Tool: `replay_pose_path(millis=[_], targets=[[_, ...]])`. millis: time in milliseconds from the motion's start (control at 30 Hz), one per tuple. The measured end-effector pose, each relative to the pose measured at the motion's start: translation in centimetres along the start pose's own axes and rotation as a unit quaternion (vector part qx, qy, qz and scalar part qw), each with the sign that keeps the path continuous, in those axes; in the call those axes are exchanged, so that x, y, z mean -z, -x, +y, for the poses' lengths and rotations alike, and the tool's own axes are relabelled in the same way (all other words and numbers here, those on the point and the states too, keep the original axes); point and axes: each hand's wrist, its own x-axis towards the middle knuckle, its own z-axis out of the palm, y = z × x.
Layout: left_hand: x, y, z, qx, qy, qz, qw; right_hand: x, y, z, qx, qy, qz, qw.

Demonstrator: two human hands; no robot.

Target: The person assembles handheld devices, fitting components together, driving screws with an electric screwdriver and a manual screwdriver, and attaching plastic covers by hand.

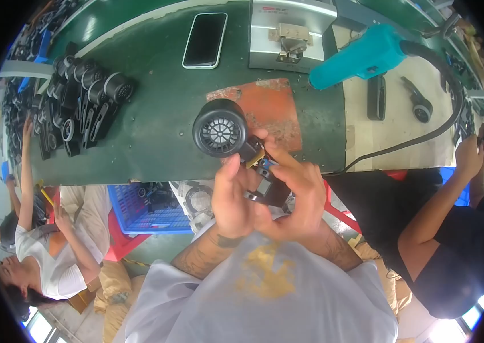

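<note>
Both hands are closed on the work, left hand [231, 200] with its thumb by the neck, right hand [299, 197] curled round the opened handle [276, 193]. Looks like a black handheld blower [219, 130], held out over the near edge of the bench [156, 108], round grille up and pointing far-left. My guess is it's tipped that way so the exposed innards face the wearer. Just beyond sits a worn orange mat [279, 114], probably there to save the bench top. Far right, a teal power tool [362, 57] lies with its cord trailing off right, likely handy for that hand. Similar black units [84, 86] are heaped far left, maybe to keep the middle free. Phone's [205, 40] parked at the far side, presumably out of the way.
</note>
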Motion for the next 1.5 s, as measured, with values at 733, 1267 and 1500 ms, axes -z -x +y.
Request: replay_pose_path(millis=[733,1267,1500], targets=[[2.6,0.3,-0.7,-0.113,-0.232,-0.121,0.959,1.3,-1.0,-2.3,-0.011,0.041,-0.022,0.999],[1.1,0.5,0.4,0.034,-0.012,-0.078,0.996,2.4,1.0,-0.8,-0.198,-0.184,-0.022,0.962],[1.2,0.3,0.2,-0.012,-0.020,-0.111,0.994,4.2,-0.9,0.1,-0.079,-0.014,-0.123,0.989]])
